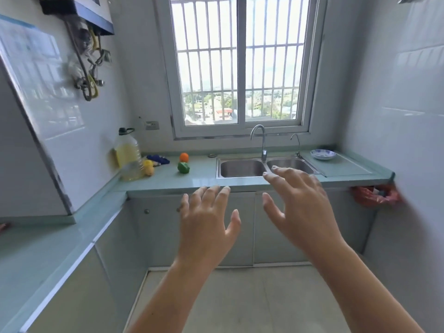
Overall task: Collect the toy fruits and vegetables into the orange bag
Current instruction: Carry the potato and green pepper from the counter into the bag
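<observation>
Nothing here you can read. The paper sheet [26, 42] on the wall to your left carries print, but it is smeared to a pale blur. The water heater [79, 13] above it shows a dark front panel, with no letters or digits legible. The oil bottle [128, 157] on the counter is too soft to tell any label. The bowl [322, 154] beside the sink bears a blue pattern, not writing.

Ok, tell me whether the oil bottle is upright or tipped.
Upright: the oil bottle stands on the counter, dark cap uppermost.
</observation>
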The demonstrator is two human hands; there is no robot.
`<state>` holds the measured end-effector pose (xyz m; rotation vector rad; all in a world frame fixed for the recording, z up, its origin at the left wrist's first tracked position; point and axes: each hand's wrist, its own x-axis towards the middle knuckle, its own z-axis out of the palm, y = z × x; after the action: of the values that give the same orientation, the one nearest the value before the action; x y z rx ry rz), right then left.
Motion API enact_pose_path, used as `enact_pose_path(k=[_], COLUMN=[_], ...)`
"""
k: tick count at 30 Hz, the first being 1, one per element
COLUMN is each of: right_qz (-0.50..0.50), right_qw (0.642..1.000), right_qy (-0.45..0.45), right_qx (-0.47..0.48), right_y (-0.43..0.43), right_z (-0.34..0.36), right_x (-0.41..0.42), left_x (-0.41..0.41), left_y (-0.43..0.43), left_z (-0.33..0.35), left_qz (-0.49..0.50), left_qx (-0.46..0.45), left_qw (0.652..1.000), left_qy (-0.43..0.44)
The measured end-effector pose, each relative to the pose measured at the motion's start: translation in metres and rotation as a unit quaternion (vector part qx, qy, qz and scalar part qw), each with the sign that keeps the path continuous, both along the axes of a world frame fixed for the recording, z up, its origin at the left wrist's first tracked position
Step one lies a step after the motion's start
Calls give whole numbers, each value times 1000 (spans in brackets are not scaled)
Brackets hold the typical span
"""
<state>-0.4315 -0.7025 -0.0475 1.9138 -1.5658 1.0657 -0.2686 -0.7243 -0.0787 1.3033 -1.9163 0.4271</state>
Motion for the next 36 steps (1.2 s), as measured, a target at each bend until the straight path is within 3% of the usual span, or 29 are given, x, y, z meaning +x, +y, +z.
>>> enact_pose_path(k=[7,20,30,36], right_qz=[12,33,116,161], right_qw=[1000,998,987,978], right_qy=[-4,-6,25,27], right_qx=[16,59,103,131], right_y=[-102,-268,-486,-573], right_z=[-2,-41,-62,-79], right_x=[-76,-101,18,79], left_x=[-85,-102,8,67], left_y=[-94,-258,-441,-516], left_z=[8,-28,-63,-86], left_qz=[-12,0,94,152], left_qx=[5,34,74,115], left_qw=[1000,998,988,977], left_qy=[20,54,93,101])
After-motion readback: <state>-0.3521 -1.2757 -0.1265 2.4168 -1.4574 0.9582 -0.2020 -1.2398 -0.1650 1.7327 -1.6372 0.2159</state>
